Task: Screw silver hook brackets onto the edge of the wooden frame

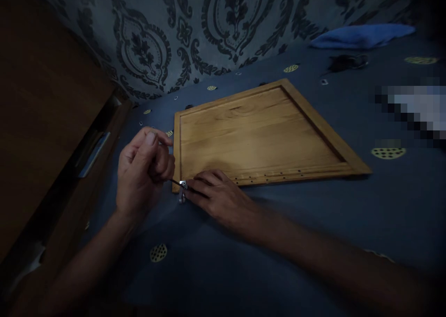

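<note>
Metal fitting (183,185) sits at the near-left corner of the wooden panel (244,131); likely light, stiff and slippery: pinch its sides. Left hand (144,173): curled around a thin tool (175,183). Right hand (219,198): fingers extended against the metal fitting; grip cannot be confirmed.

The scene is dim, its light pooling softly on the wooden panel (240,136), whose middle glows warm; the lamp or window itself is out of view. A faint shadow lies above the right hand (223,198), and a small glint marks the metal piece (183,185). Towards the edges everything darkens — the brown furniture (42,99) sinks almost to black. The right forearm (306,238) looks smeared, and coarse pixel blocks mask a pale shape (423,108) at right.
</note>
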The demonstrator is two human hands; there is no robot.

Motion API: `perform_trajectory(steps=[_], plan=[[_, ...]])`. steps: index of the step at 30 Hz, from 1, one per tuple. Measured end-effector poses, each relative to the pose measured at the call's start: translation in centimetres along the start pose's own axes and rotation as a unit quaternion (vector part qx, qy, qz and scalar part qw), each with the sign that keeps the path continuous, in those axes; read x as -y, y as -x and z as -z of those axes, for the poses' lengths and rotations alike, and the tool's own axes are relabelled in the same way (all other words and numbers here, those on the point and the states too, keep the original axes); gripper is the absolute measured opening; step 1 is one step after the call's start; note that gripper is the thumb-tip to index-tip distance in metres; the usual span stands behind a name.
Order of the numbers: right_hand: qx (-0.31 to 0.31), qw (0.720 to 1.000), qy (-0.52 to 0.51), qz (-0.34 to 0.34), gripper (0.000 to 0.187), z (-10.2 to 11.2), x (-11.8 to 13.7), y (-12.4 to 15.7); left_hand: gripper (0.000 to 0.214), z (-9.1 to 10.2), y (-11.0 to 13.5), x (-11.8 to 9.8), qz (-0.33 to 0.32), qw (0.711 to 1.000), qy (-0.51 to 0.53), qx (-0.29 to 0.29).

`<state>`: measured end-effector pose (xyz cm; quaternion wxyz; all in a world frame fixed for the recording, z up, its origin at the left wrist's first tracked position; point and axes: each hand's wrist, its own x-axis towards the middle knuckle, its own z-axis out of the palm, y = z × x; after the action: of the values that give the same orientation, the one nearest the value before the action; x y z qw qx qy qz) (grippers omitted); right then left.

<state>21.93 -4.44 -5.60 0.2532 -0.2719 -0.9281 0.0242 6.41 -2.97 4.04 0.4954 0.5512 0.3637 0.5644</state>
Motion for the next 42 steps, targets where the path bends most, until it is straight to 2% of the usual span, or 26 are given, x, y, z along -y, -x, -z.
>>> perform_trajectory(steps=[5, 11, 14, 18, 22, 29, 35, 42], plan=[[0.001, 1.000, 0.000, 0.001, 0.024, 0.0, 0.0, 0.1, 0.028, -0.3, -0.4, -0.1, 0.014, 1.000, -0.005, 0.009], [0.006, 1.000, -0.002, 0.000, 0.024, -0.1, 0.0, 0.0, 0.030, -0.1, -0.5, 0.2, 0.018, 0.999, 0.003, 0.047], [0.002, 1.000, -0.005, 0.000, 0.025, -0.1, 0.0, 0.1, 0.026, -0.1, -0.6, -0.1, 0.015, 0.999, 0.003, 0.042], [-0.005, 1.000, -0.022, 0.001, 0.025, 0.0, 0.0, 0.2, 0.025, -0.1, -0.8, -1.5, -0.057, 0.998, 0.008, -0.007], [-0.004, 1.000, -0.027, -0.001, 0.024, 0.0, 0.0, 0.3, 0.026, 0.0, -0.9, -2.3, -0.105, 0.994, 0.018, -0.018], [-0.025, 1.000, -0.004, 0.001, 0.023, -0.4, -0.1, 0.2, 0.023, 0.1, -0.5, -0.7, -0.017, 1.000, 0.005, 0.006], [-0.041, 0.999, -0.001, 0.010, 0.024, -0.5, -0.1, 0.3, 0.022, 0.3, -0.4, -0.3, 0.005, 1.000, 0.006, 0.011], [-0.026, 1.000, -0.010, 0.005, 0.024, -0.4, 0.0, 0.2, 0.026, 0.1, -0.6, 0.1, -0.003, 1.000, -0.002, 0.012]])
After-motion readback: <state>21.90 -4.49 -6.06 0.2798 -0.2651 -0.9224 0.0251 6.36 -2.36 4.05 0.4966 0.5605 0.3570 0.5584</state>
